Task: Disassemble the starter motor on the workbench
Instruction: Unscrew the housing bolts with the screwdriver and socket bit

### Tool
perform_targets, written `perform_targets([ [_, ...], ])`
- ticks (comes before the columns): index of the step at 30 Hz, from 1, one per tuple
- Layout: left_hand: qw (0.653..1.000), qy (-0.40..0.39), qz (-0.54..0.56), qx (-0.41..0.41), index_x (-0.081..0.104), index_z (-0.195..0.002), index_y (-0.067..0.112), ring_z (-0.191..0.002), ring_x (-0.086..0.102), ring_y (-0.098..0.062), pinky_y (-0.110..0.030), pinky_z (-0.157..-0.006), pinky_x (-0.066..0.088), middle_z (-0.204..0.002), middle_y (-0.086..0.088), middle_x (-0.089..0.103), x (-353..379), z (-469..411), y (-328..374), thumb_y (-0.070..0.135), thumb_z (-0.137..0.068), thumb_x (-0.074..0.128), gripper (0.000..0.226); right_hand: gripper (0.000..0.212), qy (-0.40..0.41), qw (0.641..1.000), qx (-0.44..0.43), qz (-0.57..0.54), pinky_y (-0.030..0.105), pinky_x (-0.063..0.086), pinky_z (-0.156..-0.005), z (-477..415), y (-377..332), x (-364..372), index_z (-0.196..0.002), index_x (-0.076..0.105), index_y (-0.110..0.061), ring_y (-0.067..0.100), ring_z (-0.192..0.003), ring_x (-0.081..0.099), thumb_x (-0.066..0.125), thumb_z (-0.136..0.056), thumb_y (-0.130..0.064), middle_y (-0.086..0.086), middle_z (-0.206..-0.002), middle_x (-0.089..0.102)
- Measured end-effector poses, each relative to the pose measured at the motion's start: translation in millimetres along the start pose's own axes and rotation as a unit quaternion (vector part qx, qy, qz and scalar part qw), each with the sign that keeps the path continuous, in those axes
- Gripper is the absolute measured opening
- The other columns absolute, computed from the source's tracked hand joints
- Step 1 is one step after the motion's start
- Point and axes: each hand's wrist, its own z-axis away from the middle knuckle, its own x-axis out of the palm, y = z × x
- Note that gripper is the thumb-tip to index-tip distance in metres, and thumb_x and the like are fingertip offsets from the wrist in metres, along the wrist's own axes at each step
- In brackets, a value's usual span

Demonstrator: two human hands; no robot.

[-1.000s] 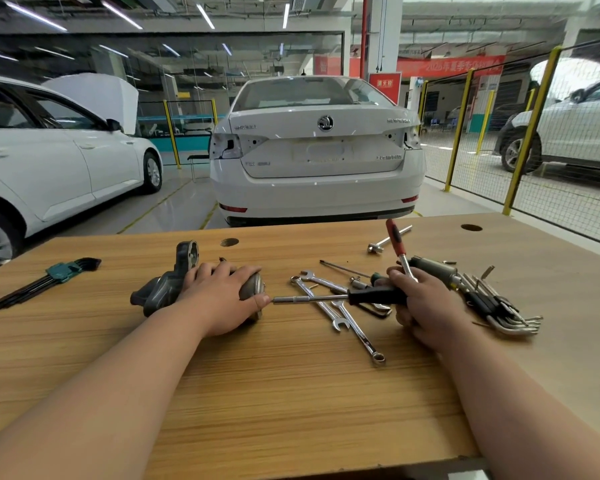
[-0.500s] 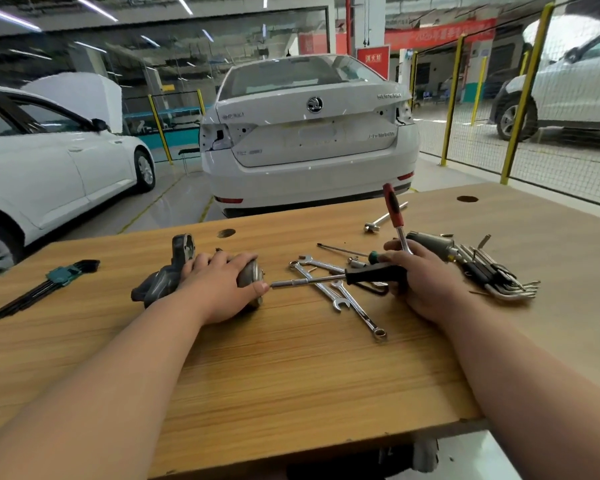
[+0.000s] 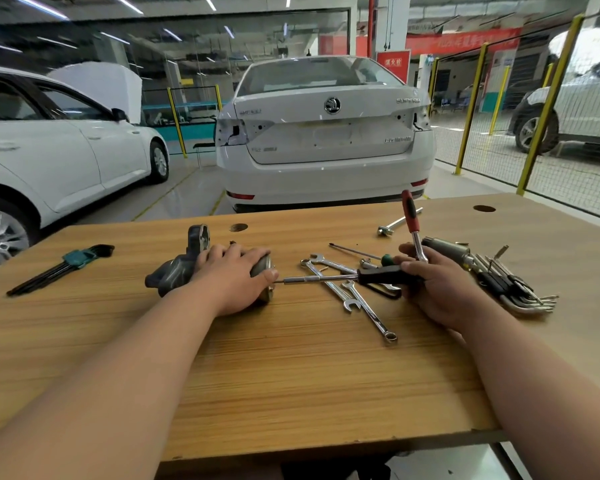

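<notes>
Head view: left hand (image 3: pixel 236 275) curls over the starter motor (image 3: pixel 174 275), pinning it sideways on the workbench (image 3: pixel 291 375) against rolling, while right hand (image 3: pixel 437 285) grips the screwdriver (image 3: pixel 378 276) level, tip at the end cap (image 3: pixel 265 268), presumably for axial screws.

Left grip (image 3: pixel 236 282) curled downward, right grip (image 3: pixel 437 289) clenched.

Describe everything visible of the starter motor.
The starter motor lies on its side on the wooden workbench: dark grey cast-metal housing with a raised flange on the left, round metal end cap on the right. The left hand grips its body, hiding the middle. The tip of the screwdriver held by the right hand meets the end cap.
</notes>
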Motion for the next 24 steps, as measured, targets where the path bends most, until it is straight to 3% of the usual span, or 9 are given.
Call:
perform_targets([
  [5, 1.0, -0.009, -0.006, 0.0, 0.015, -0.143, 0.051, -0.138, 0.015, -0.03, -0.051, -0.111, 0.008, -0.151, 0.002, 0.028, -2.6, 2.9, 2.0, 0.072, -0.087, 0.027, 0.061, 0.023, 0.012, 0.999, -0.007, 0.034, 0.032, 0.046, -0.067, 5.6, -2.3, 4.3, -0.111, 0.059, -0.02, 0.025, -0.1, 0.06, 0.052, -0.096, -0.004, 0.011, -0.12, 0.06],
  [7, 1.0, -0.018, -0.007, -0.002, 0.015, -0.144, 0.051, -0.138, 0.015, -0.03, -0.051, -0.111, 0.008, -0.151, 0.002, 0.027, -4.7, 3.4, 2.7, 0.071, -0.087, 0.028, 0.062, 0.012, 0.051, 0.992, -0.019, 0.11, 0.028, 0.047, -0.059, 8.6, -4.2, 10.5, -0.109, 0.061, -0.021, 0.019, -0.079, 0.062, 0.053, -0.099, -0.02, 0.01, -0.108, 0.065],
  [9, 1.0, -0.021, -0.009, -0.003, 0.014, -0.144, 0.05, -0.138, 0.015, -0.03, -0.051, -0.111, 0.008, -0.152, 0.002, 0.027, -5.4, 2.8, 3.4, 0.07, -0.088, 0.029, 0.062, 0.016, 0.095, 0.974, -0.042, 0.2, 0.022, 0.042, -0.044, 7.6, -5.0, 12.6, -0.106, 0.062, -0.025, 0.012, -0.053, 0.053, 0.05, -0.101, -0.034, 0.007, -0.094, 0.07],
  [11, 1.0, -0.022, -0.009, -0.004, 0.014, -0.144, 0.05, -0.138, 0.015, -0.03, -0.051, -0.112, 0.008, -0.152, 0.002, 0.027, -6.5, 2.8, 3.6, 0.07, -0.088, 0.029, 0.061, 0.014, 0.095, 0.973, -0.052, 0.205, 0.021, 0.038, -0.039, 4.8, -3.4, 11.1, -0.104, 0.062, -0.025, 0.012, -0.047, 0.048, 0.05, -0.101, -0.031, 0.009, -0.094, 0.07],
  [14, 1.0, -0.021, -0.005, 0.0, 0.015, -0.145, 0.05, -0.138, 0.016, -0.029, -0.05, -0.112, 0.008, -0.152, 0.002, 0.028, -6.4, 2.2, 3.2, 0.069, -0.09, 0.025, 0.058, 0.013, 0.033, 0.994, -0.036, 0.099, 0.024, 0.044, -0.047, 4.3, -1.7, 4.9, -0.108, 0.06, -0.022, 0.014, -0.056, 0.053, 0.054, -0.099, -0.016, 0.017, -0.108, 0.066],
  [16, 1.0, -0.016, 0.0, 0.0, 0.016, -0.145, 0.049, -0.138, 0.015, -0.028, -0.049, -0.112, 0.007, -0.151, 0.002, 0.028, -7.1, 1.0, 2.6, 0.068, -0.091, 0.021, 0.057, 0.025, 0.0, 0.999, -0.027, 0.025, 0.03, 0.048, -0.061, 0.9, -2.0, -0.4, -0.113, 0.059, -0.022, 0.02, -0.083, 0.062, 0.053, -0.096, -0.005, 0.012, -0.117, 0.063],
  [18, 1.0, -0.018, 0.005, 0.002, 0.017, -0.145, 0.049, -0.139, 0.015, -0.026, -0.048, -0.112, 0.006, -0.151, 0.003, 0.029, -7.0, 0.6, 1.8, 0.067, -0.092, 0.018, 0.056, 0.036, -0.017, 1.0, -0.021, -0.013, 0.033, 0.046, -0.069, -3.4, 0.7, -5.0, -0.117, 0.059, -0.022, 0.024, -0.104, 0.06, 0.05, -0.093, 0.004, 0.006, -0.12, 0.062],
  [21, 1.0, -0.017, 0.004, 0.002, 0.017, -0.144, 0.05, -0.139, 0.015, -0.026, -0.047, -0.112, 0.006, -0.151, 0.004, 0.029, -5.7, 0.0, 1.5, 0.067, -0.092, 0.017, 0.055, 0.042, -0.017, 0.999, -0.027, -0.006, 0.035, 0.045, -0.072, -6.8, 3.6, -7.1, -0.118, 0.059, -0.021, 0.025, -0.107, 0.057, 0.049, -0.089, 0.008, 0.006, -0.12, 0.061],
  [24, 1.0, -0.018, 0.006, 0.0, 0.018, -0.144, 0.05, -0.139, 0.015, -0.026, -0.047, -0.112, 0.006, -0.151, 0.004, 0.029, -6.4, -0.3, 1.7, 0.067, -0.092, 0.017, 0.055, 0.035, -0.012, 0.999, -0.043, 0.029, 0.035, 0.048, -0.07, -2.6, 1.5, -3.3, -0.112, 0.06, -0.023, 0.028, -0.103, 0.058, 0.053, -0.09, 0.004, 0.01, -0.121, 0.062],
])
